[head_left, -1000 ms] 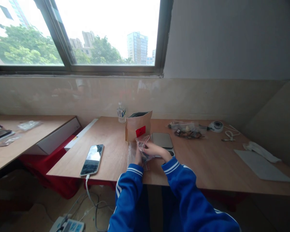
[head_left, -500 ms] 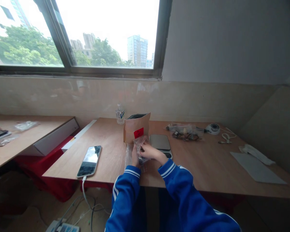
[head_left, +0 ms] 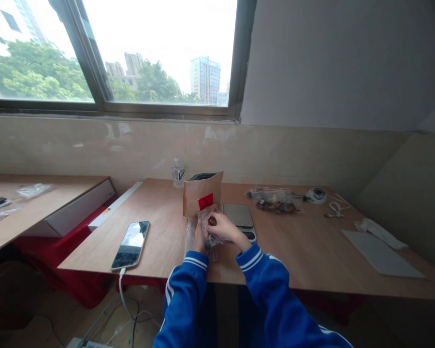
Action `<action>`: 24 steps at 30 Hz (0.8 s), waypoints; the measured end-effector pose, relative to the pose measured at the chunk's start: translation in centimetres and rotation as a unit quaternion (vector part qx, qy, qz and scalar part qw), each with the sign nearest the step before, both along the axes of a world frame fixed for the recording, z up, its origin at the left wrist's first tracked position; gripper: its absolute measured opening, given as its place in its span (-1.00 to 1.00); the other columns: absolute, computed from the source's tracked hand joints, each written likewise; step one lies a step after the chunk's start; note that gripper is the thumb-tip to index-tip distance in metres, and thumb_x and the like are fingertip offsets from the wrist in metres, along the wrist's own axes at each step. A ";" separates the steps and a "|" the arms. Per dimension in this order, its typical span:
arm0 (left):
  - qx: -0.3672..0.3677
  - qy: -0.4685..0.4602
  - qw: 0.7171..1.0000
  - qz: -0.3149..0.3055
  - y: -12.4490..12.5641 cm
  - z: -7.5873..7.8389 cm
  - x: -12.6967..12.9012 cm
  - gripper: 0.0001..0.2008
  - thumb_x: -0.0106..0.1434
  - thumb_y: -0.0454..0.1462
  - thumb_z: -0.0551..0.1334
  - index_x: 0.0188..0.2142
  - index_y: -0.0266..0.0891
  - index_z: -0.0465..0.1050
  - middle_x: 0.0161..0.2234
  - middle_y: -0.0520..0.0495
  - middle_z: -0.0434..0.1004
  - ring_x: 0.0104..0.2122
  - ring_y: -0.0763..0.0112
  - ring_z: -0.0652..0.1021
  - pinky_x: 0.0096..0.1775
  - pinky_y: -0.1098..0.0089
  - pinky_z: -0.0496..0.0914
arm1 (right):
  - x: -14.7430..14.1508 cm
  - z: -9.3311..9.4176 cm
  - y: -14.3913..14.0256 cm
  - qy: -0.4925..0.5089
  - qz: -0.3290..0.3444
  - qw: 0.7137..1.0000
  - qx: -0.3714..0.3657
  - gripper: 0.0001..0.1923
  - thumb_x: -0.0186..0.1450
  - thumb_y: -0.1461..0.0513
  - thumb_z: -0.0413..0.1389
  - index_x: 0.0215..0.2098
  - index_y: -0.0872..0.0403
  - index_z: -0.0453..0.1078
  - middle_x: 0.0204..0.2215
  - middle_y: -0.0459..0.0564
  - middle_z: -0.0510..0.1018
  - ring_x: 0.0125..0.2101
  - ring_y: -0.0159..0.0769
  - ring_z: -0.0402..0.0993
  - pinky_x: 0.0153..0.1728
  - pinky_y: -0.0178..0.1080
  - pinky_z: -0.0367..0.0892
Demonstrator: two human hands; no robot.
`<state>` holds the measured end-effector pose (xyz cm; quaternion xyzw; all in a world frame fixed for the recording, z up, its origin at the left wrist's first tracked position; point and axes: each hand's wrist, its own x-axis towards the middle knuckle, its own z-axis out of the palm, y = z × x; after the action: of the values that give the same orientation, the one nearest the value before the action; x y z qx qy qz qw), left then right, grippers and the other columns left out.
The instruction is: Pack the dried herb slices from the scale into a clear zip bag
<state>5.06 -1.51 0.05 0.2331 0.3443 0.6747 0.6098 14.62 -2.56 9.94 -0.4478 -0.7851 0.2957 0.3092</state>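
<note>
My left hand [head_left: 199, 239] is closed around a clear plastic bag [head_left: 210, 239] at the front middle of the table. Between the fingers of my right hand [head_left: 226, 227] is a small reddish-brown round piece [head_left: 212, 221], held at the bag's mouth. Its exact kind does not show, and the bag's contents are blurred. Right behind stands an open brown paper bag [head_left: 191, 202] with a red label [head_left: 205, 201]. A flat kitchen scale [head_left: 238, 214] lies just right of it, partly covered by my right hand and wrist.
A phone [head_left: 131, 245] with a charging cable lies at the left. A plastic bottle [head_left: 178, 174] stands at the back. Bagged dried pieces [head_left: 277, 205], a white dome camera [head_left: 317, 195], a grey sheet [head_left: 382, 253] and a white cloth [head_left: 381, 233] lie on the right.
My right fingers now show a reddish-brown round piece at the bag's mouth; before, they were deeper in the bag with a dark thing partly visible. The view has shifted slightly.
</note>
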 end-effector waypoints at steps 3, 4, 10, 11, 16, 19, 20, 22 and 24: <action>-0.014 -0.007 1.000 -0.007 -0.1 0.2 0.0 -0.66 0.26 -0.08 0.03 -0.18 -0.20 0.45 -0.12 -0.14 0.54 -0.02 0.22 0.48 0.09 0.20 0.30 | 0.1 -0.1 0.0 0.001 -0.011 1.000 -0.028 -0.84 0.11 0.32 0.14 -0.30 0.10 0.46 -0.34 0.01 0.58 -0.33 -0.23 0.49 -0.33 -0.29 0.32; -0.017 -0.006 1.000 -0.009 -0.1 0.3 0.0 -0.66 0.26 -0.08 0.03 -0.19 -0.20 0.45 -0.12 -0.15 0.54 -0.01 0.23 0.48 0.08 0.21 0.31 | 0.2 -0.2 0.1 -0.004 -0.010 0.999 -0.036 -0.84 0.12 0.31 0.14 -0.30 0.10 0.46 -0.34 0.01 0.59 -0.34 -0.22 0.49 -0.33 -0.29 0.32; -0.016 -0.027 0.999 -0.019 -0.2 0.6 0.1 -0.69 0.25 -0.11 0.04 -0.22 -0.21 0.46 -0.14 -0.11 0.56 0.03 0.23 0.45 0.09 0.22 0.31 | 0.7 -1.3 0.1 0.017 -0.007 0.998 -0.053 -0.81 0.13 0.31 0.14 -0.25 0.12 0.44 -0.26 0.03 0.58 -0.26 -0.23 0.48 -0.23 -0.26 0.32; -0.018 -0.032 0.999 -0.025 -0.3 0.7 0.1 -0.69 0.25 -0.10 0.05 -0.21 -0.20 0.47 -0.14 -0.10 0.56 0.03 0.23 0.45 0.09 0.22 0.30 | 0.7 -1.4 0.1 0.027 -0.014 0.998 -0.052 -0.80 0.13 0.31 0.15 -0.24 0.13 0.44 -0.26 0.03 0.57 -0.26 -0.24 0.48 -0.21 -0.26 0.32; -0.030 -0.053 0.997 -0.039 -0.5 0.8 0.0 -0.65 0.27 -0.08 0.02 -0.21 -0.21 0.48 -0.17 -0.10 0.57 0.02 0.23 0.46 0.12 0.22 0.28 | 1.0 -0.7 -0.4 0.059 -0.032 0.996 -0.055 -0.83 0.13 0.30 0.15 -0.27 0.12 0.43 -0.30 0.00 0.56 -0.28 -0.25 0.47 -0.22 -0.25 0.32; -0.027 -0.058 0.997 -0.035 -0.4 0.5 -0.1 -0.62 0.26 -0.07 0.05 -0.13 -0.26 0.45 -0.18 -0.15 0.57 -0.01 0.20 0.48 0.12 0.18 0.27 | 1.7 0.0 -0.5 0.078 -0.027 0.995 -0.056 -0.83 0.11 0.25 0.17 -0.29 0.10 0.44 -0.33 -0.02 0.55 -0.29 -0.25 0.47 -0.23 -0.25 0.31; -0.025 -0.058 0.997 -0.039 -0.4 0.4 -0.1 -0.61 0.25 -0.07 0.06 -0.11 -0.28 0.44 -0.17 -0.16 0.57 -0.01 0.19 0.48 0.11 0.17 0.27 | 1.9 0.1 -0.5 0.085 -0.030 0.994 -0.057 -0.82 0.11 0.23 0.18 -0.29 0.11 0.44 -0.34 -0.02 0.55 -0.29 -0.25 0.46 -0.24 -0.25 0.31; -0.019 -0.058 0.997 -0.049 -0.2 0.2 -0.1 -0.59 0.25 -0.06 0.06 -0.07 -0.27 0.42 -0.15 -0.17 0.56 -0.02 0.19 0.49 0.08 0.18 0.31 | 2.4 0.0 -0.3 0.103 -0.047 0.992 -0.056 -0.78 0.11 0.19 0.18 -0.27 0.11 0.43 -0.36 -0.03 0.53 -0.31 -0.25 0.45 -0.26 -0.24 0.31; -0.012 -0.056 0.997 -0.051 -0.2 0.0 -0.1 -0.59 0.24 -0.05 0.07 -0.05 -0.25 0.41 -0.12 -0.17 0.54 -0.03 0.19 0.50 0.05 0.19 0.34 | 2.9 -0.3 0.0 0.133 -0.071 0.987 -0.051 -0.74 0.11 0.15 0.18 -0.26 0.10 0.43 -0.36 -0.04 0.52 -0.31 -0.25 0.44 -0.26 -0.23 0.31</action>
<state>4.95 -1.66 0.10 0.2048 0.3052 0.6505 0.6647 17.54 -2.53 9.62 -0.4741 -0.6871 0.3700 0.4078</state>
